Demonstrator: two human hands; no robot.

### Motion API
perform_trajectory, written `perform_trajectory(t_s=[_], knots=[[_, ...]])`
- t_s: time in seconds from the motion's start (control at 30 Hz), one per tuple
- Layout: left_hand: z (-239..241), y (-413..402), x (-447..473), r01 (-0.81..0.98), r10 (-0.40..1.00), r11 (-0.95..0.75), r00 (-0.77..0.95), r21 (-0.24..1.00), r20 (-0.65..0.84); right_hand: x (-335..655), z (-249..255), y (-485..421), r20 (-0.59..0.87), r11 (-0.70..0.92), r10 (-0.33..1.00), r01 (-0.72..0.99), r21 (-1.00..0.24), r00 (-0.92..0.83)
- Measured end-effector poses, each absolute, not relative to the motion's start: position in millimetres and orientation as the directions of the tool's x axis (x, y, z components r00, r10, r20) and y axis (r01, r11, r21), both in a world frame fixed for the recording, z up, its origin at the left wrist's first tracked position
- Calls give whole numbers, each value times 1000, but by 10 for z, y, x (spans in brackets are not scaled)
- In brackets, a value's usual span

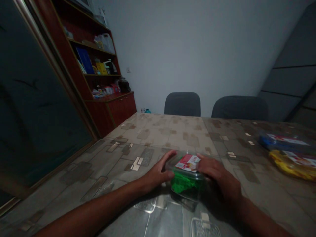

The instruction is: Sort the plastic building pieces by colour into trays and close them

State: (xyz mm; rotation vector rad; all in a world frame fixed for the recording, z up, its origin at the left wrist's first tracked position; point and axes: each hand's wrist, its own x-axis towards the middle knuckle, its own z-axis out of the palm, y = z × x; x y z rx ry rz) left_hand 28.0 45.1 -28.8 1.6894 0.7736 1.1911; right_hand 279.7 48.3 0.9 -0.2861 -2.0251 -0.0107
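Between my two hands is a clear plastic container with bright green stuff inside and a red and white label on its lid. My left hand grips its left side, thumb at the near edge and fingers along the far side. My right hand wraps the right side, its fingers bent over the lid's edge by the label. The container is just over the patterned tabletop or resting on it; I cannot tell which. The undersides of my right fingers are hidden.
On the right of the table lie a yellow-filled clear pack and, behind it, a blue-filled one. Two dark chairs stand at the far edge. A red-brown shelf cabinet is at the back left.
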Motion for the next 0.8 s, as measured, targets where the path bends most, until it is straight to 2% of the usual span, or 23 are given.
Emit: perform_trajectory(t_s=[0.1, 0.17, 0.27, 0.37, 0.47, 0.57, 0.7, 0.8], knots=[[-283, 362, 371, -153, 819, -254, 490, 955, 297, 2766, -41, 466, 871, 986, 162, 102, -129, -464], [-230, 294, 385, -106, 829, -323, 448, 940, 335, 2755, -67, 487, 852, 992, 126, 82, -98, -508], [-161, 201, 334, 156, 848, -508, 263, 847, 461, 2765, -119, 567, 834, 983, 114, 181, -17, -540], [-137, 123, 278, 465, 810, -557, 122, 688, 573, 2739, -159, 611, 786, 943, 160, 328, 57, -597], [-125, 61, 279, 655, 752, -564, 155, 503, 641, 2625, -136, 526, 739, 912, 252, 409, 36, -625], [-82, 20, 313, 654, 671, -652, 262, 384, 693, 2486, -77, 384, 713, 906, 311, 422, -24, -628], [23, 53, 268, 499, 507, -824, 437, 269, 743, 2461, -53, 341, 770, 927, 216, 374, 31, -600], [80, 186, 159, 457, 419, -873, 527, 169, 740, 2560, -71, 410, 773, 944, 181, 329, 37, -607]])
